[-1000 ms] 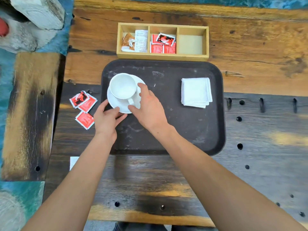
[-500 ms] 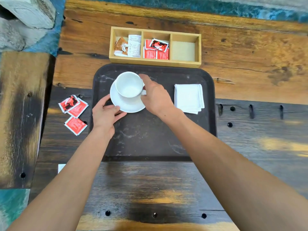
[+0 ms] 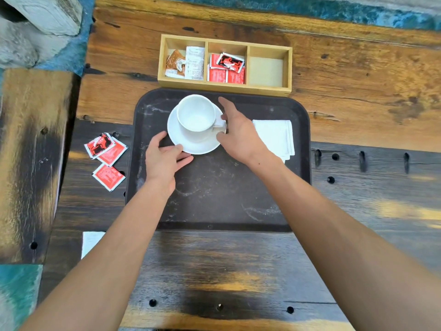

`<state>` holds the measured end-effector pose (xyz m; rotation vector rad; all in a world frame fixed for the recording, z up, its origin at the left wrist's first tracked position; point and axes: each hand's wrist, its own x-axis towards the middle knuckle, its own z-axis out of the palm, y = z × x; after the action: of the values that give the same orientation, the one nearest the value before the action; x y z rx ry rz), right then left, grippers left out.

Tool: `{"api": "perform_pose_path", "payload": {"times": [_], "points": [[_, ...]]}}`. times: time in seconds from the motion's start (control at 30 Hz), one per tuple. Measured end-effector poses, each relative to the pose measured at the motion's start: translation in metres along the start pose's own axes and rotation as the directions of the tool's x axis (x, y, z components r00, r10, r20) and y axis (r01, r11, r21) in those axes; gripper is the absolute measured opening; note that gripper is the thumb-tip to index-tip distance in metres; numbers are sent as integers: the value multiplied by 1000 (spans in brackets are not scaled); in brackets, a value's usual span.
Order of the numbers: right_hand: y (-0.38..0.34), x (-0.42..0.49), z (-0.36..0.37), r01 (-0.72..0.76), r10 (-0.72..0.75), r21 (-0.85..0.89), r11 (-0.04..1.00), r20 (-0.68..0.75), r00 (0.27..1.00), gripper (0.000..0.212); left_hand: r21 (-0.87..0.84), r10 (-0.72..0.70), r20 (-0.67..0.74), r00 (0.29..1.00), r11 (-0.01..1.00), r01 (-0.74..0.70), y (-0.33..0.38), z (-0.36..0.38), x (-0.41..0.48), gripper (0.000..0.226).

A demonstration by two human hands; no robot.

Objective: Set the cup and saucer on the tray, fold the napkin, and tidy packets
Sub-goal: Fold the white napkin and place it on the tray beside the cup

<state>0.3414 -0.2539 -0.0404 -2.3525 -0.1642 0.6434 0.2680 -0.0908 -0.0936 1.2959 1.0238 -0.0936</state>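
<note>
cup (image 3: 196, 117) and saucer (image 3: 194, 139) sit on the tray (image 3: 214, 194), upper middle of frame. left hand (image 3: 164, 161) and right hand (image 3: 238, 134), fingers loosely spread, touch the saucer rim. napkin (image 3: 274, 137) lies folded; loose packets (image 3: 106, 156) at left remain outside the organizer (image 3: 225, 64).

A big wooden bench (image 3: 358, 96) fills most of the frame. Its top part is warm orange-brown wood, and the lower part is dark, almost black, with small round holes and short slots in it. Bright light shines on the right side. At the left sits another plank (image 3: 28, 163), brown with a black patch. Blue-green floor (image 3: 310, 8) shows along the top edge. A grey-white block (image 3: 45, 13) lies in the upper left corner.
</note>
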Motion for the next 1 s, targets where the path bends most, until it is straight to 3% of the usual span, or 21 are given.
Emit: {"api": "perform_pose_path", "payload": {"times": [0.1, 0.17, 0.23, 0.3, 0.37, 0.4, 0.53, 0.63, 0.83, 0.93, 1.0], "points": [[24, -13, -9, 10, -22, -72, 997, -171, 985, 69, 20, 0, -136, 991, 1000, 3, -4, -2, -13, 36], [50, -24, -23, -17, -24, -147, 989, -273, 962, 64, 176, 116, -168, 979, 981, -86, -16, 2, -31, 20], [82, -33, -40, -102, 41, -146, 984, -373, 927, 56, 325, 233, -39, 972, 923, -209, -30, 18, -52, 13], [109, -39, -55, -275, 260, 24, 961, -413, 873, 44, 402, 275, 148, 950, 861, -312, -40, 44, -63, 11], [127, -40, -60, -439, 490, 221, 871, -324, 809, 34, 453, 305, 259, 916, 800, -394, -42, 76, -62, 14], [132, -40, -58, -473, 534, 260, 842, -273, 800, 31, 464, 311, 288, 906, 782, -416, -39, 91, -59, 17], [141, -38, -44, -421, 486, 276, 864, -239, 841, 21, 561, 293, 334, 896, 702, -439, -28, 138, -44, 25], [143, -35, -37, -410, 481, 290, 865, -245, 842, 15, 633, 254, 322, 912, 659, -407, -27, 147, -34, 17], [153, -38, -28, -356, 373, 112, 928, -263, 890, 13, 590, 265, 259, 929, 717, -370, -34, 141, -26, 9], [154, -36, -28, -340, 347, 73, 937, -276, 896, 15, 552, 342, 324, 882, 688, -470, -40, 138, -28, 24], [155, -37, -29, -319, 318, 47, 947, -293, 902, 16, 563, 398, 400, 826, 604, -564, -44, 135, -28, 43]]}}
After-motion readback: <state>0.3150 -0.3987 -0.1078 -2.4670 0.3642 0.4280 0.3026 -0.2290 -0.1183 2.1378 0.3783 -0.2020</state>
